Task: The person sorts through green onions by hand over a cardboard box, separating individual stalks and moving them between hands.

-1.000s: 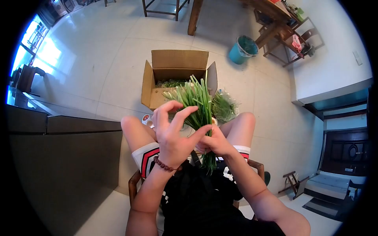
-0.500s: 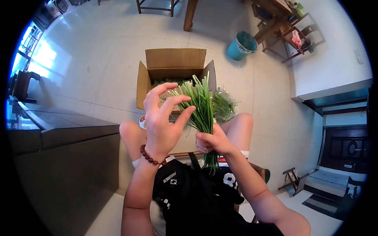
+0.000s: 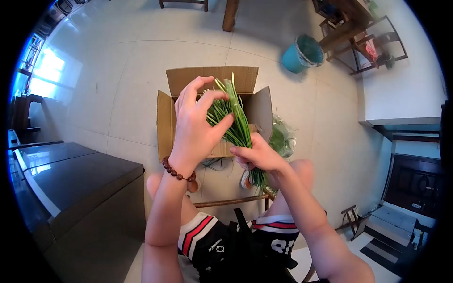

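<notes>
A bunch of garlic chives (image 3: 241,123) slants up in front of me, its pale cut ends at the top and its dark leaf tips below. My right hand (image 3: 260,153) is wrapped round its lower part. At the upper left of the bunch is my left hand (image 3: 196,120), a beaded bracelet on its wrist. Its fingers are curved and apart, with the fingertips and thumb beside or lightly touching the stalks; which of the two I cannot tell. Behind the bunch stands an open cardboard box (image 3: 166,125), its inside mostly hidden by my hands and the stalks.
To the right of the box lies a clear plastic bag (image 3: 284,139) with greens in it. A blue bin (image 3: 293,60) with a liner stands farther off by a wooden table leg (image 3: 342,37). A dark cabinet (image 3: 89,188) is on my left. Loose stalks (image 3: 217,163) lie near my feet.
My view has tilted down, showing more floor, my feet and the box nearer. Both hands and the chives now sit over the box; the bunch looks narrower at its top.
</notes>
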Available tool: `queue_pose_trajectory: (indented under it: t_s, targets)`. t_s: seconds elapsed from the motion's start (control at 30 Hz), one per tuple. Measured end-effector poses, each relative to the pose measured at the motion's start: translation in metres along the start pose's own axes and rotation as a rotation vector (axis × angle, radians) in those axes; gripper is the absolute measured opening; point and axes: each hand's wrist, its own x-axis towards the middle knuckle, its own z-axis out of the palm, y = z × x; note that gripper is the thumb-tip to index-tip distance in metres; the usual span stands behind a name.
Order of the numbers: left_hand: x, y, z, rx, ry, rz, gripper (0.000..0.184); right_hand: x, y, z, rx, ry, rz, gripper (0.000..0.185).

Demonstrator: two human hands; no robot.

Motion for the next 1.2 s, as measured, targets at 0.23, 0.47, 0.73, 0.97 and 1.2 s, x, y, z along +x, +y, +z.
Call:
queue_pose_trajectory:
  t_s: [0.23,0.47,0.73,0.97,1.2]
  targets:
    - [0.041,-0.067,0.047,-0.035,0.055,-0.032,0.024,0.067,-0.01,-0.038,-0.054,-0.021,0.033,0.023]
    - [0.045,-0.102,0.07,-0.218,0.205,-0.239,0.011,0.097,-0.016,-0.042,0.014,0.028,0.017,0.024]
    - [0.056,-0.112,0.071,-0.339,0.156,-0.144,0.014,0.111,-0.021,-0.047,0.152,-0.048,0.05,0.021]
    - [0.058,-0.112,0.064,-0.304,0.126,-0.084,0.016,0.114,-0.024,-0.043,0.159,-0.073,0.075,0.022]
    - [0.054,-0.108,0.054,-0.385,0.166,-0.177,0.022,0.115,-0.019,-0.047,0.189,-0.064,0.065,0.022]
